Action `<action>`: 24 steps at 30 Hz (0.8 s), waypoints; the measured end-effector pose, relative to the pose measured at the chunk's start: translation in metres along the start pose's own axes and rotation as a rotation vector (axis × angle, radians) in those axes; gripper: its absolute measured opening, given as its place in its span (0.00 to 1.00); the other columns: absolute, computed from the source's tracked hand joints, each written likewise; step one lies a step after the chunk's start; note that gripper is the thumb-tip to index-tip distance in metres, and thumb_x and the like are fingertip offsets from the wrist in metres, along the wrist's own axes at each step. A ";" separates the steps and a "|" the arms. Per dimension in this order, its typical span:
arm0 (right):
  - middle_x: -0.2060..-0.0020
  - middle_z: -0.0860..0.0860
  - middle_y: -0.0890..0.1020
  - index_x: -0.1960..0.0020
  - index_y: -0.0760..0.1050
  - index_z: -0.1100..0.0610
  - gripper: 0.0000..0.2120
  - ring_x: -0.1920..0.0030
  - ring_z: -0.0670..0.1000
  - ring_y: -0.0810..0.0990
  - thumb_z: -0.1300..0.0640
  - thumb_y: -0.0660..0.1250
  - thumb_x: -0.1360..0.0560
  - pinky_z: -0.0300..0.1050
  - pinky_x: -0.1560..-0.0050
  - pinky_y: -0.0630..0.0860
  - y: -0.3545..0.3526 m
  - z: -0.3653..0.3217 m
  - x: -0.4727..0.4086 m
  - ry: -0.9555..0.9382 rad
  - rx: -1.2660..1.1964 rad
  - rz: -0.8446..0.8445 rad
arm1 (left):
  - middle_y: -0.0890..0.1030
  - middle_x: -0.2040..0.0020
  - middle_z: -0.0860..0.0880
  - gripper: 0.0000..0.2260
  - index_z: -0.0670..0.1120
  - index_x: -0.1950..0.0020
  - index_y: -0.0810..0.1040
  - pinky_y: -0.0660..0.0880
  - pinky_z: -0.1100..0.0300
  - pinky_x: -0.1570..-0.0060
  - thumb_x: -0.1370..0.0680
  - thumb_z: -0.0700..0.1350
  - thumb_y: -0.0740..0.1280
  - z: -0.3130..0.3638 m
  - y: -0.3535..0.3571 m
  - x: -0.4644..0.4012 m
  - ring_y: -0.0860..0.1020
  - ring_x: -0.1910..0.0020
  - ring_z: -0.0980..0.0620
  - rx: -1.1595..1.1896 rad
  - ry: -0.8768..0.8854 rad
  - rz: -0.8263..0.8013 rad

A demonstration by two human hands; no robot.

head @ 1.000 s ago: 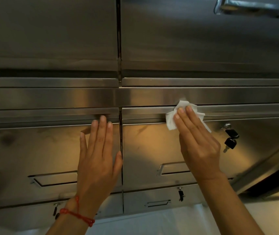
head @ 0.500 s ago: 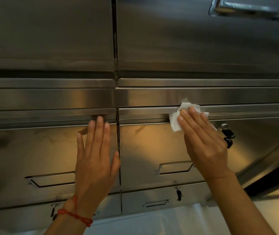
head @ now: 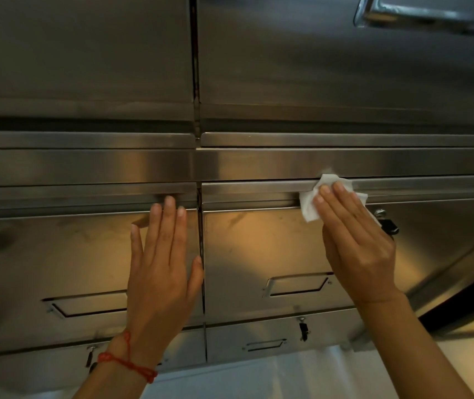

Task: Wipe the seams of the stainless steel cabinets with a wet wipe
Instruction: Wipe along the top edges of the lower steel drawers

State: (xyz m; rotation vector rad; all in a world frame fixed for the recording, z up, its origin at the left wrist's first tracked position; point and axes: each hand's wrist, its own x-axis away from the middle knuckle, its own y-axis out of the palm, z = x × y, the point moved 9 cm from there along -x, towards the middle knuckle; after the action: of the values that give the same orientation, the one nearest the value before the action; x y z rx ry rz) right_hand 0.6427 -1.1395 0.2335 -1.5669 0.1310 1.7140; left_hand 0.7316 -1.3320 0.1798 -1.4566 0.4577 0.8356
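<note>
A wall of stainless steel cabinets (head: 258, 246) fills the view. My right hand (head: 356, 243) presses a white wet wipe (head: 309, 201) with straight fingers against the horizontal seam (head: 258, 182) along the top of the right-hand door. My left hand (head: 162, 266) lies flat with straight fingers on the left-hand door, its fingertips at the door's top edge and its thumb beside the vertical seam (head: 200, 240) between the two doors. A red cord bracelet (head: 126, 362) circles my left wrist.
Recessed handles (head: 296, 285) sit in the doors, and keys (head: 388, 226) hang in a lock just right of my right hand. More keys (head: 303, 329) hang in the lower row. A large handle (head: 425, 12) is at the top right. Pale floor (head: 258, 378) shows below.
My right hand has slid the wipe to the right along the horizontal seam, toward the keys. My left hand stays flat on the left door.
</note>
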 end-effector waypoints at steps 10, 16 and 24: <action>0.43 0.63 0.77 0.43 0.77 0.68 0.14 0.40 0.62 0.76 0.71 0.69 0.28 0.59 0.42 0.75 -0.001 0.003 0.000 0.040 -0.019 0.002 | 0.57 0.27 0.37 0.27 0.37 0.27 0.55 0.48 0.44 0.30 0.24 0.46 0.55 0.000 -0.001 0.000 0.52 0.26 0.44 -0.003 -0.009 -0.009; 0.42 0.63 0.77 0.42 0.77 0.68 0.14 0.39 0.61 0.75 0.70 0.69 0.28 0.60 0.40 0.72 0.003 -0.002 -0.004 -0.010 -0.027 -0.038 | 0.56 0.27 0.38 0.28 0.38 0.27 0.54 0.48 0.45 0.30 0.24 0.47 0.54 -0.001 0.001 -0.001 0.51 0.26 0.45 0.012 -0.030 -0.030; 0.43 0.63 0.78 0.43 0.76 0.68 0.12 0.40 0.61 0.75 0.68 0.66 0.26 0.59 0.40 0.72 0.002 -0.007 -0.006 0.019 -0.046 -0.005 | 0.55 0.27 0.38 0.28 0.37 0.27 0.54 0.46 0.46 0.29 0.24 0.47 0.54 0.000 0.001 -0.001 0.51 0.27 0.44 0.024 -0.041 -0.025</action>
State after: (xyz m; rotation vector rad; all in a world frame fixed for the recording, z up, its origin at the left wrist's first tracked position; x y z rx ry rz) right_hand 0.6470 -1.1479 0.2366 -1.6164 0.0980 1.7099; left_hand 0.7309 -1.3323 0.1798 -1.4176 0.4163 0.8357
